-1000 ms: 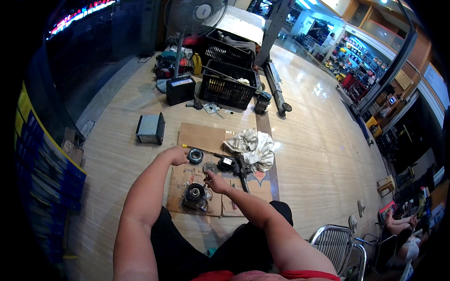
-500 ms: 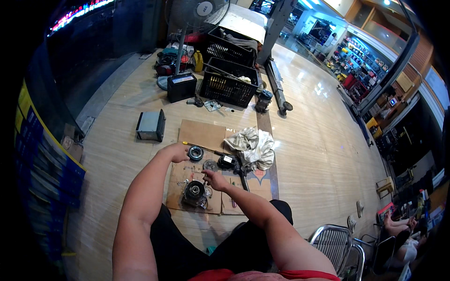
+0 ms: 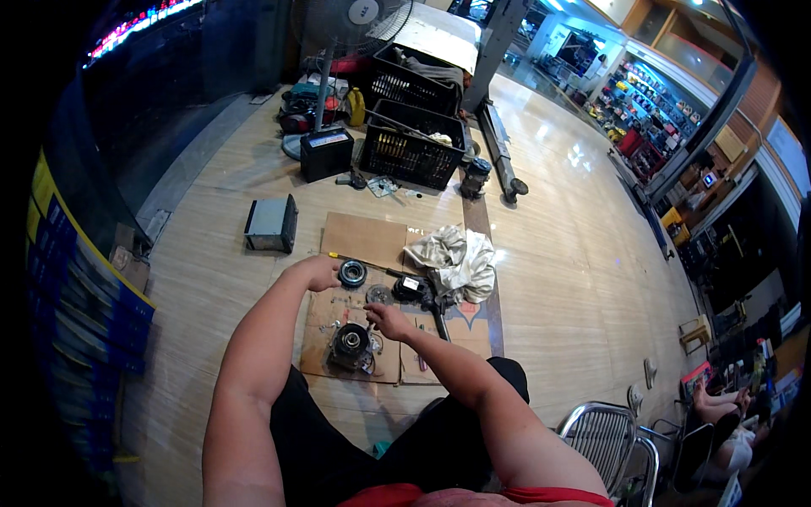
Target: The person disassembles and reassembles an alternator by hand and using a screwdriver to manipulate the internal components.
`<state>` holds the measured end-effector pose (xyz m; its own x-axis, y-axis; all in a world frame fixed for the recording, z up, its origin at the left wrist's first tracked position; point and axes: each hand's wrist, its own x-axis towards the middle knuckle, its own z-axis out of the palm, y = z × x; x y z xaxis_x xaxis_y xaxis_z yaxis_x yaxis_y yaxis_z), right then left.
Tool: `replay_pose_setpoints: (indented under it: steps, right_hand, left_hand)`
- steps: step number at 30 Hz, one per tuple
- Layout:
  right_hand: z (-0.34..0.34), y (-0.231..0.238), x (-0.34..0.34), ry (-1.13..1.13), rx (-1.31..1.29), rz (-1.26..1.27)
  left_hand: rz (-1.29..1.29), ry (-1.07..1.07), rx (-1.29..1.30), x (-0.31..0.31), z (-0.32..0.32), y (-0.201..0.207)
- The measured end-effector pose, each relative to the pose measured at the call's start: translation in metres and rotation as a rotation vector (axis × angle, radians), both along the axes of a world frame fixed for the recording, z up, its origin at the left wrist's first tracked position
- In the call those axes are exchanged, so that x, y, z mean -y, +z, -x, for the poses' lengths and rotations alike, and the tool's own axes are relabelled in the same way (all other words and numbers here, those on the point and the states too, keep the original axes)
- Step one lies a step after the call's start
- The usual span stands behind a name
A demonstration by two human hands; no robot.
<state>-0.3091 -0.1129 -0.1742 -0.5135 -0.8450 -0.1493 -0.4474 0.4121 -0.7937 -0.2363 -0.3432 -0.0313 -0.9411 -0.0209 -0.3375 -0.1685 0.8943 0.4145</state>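
Note:
My left hand (image 3: 318, 274) is over the left side of a cardboard sheet (image 3: 363, 232), its fingers spread beside a dark metal ring-shaped pulley (image 3: 352, 273). Nothing shows in it. My right hand (image 3: 389, 322) is above and right of a compressor-like machine part with a round black pulley (image 3: 351, 340). Its fingers are stretched out and apart, with nothing visible between them. Between the hands lies a round, greyish disc (image 3: 379, 294). To its right sits a black part with a white label (image 3: 410, 288), beside a dark-handled tool (image 3: 438, 319).
A crumpled white cloth (image 3: 456, 262) lies at the cardboard's right. Farther off stand a grey metal box (image 3: 271, 224), a black battery (image 3: 327, 155), black crates (image 3: 414, 156) and a fan (image 3: 355, 21). A metal chair (image 3: 598, 431) is at my right; another person's legs (image 3: 716, 406) show beyond.
The right hand's fingers have shifted slightly near the machine part. The left hand stays beside the ring-shaped pulley, and the objects keep their places.

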Motion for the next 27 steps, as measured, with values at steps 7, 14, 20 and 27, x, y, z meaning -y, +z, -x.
replay_pose_setpoints:
  steps: [7, 14, 20, 27]
  right_hand:
    - [-0.002, 0.002, -0.001, 0.025, -0.161, -0.015]
    - [-0.001, 0.003, -0.002, 0.048, -0.163, -0.062]
    - [0.001, 0.0, -0.003, 0.053, -0.153, -0.062]
    - [-0.003, 0.005, -0.001, 0.025, -0.147, -0.061]
  left_hand:
    - [0.051, -0.021, 0.052, 0.002, 0.002, -0.002]
    - [0.068, -0.036, 0.096, 0.004, 0.005, -0.003]
    - [0.027, -0.022, 0.089, 0.001, 0.002, 0.005]
    - [0.043, -0.013, -0.033, 0.007, 0.0, -0.012]
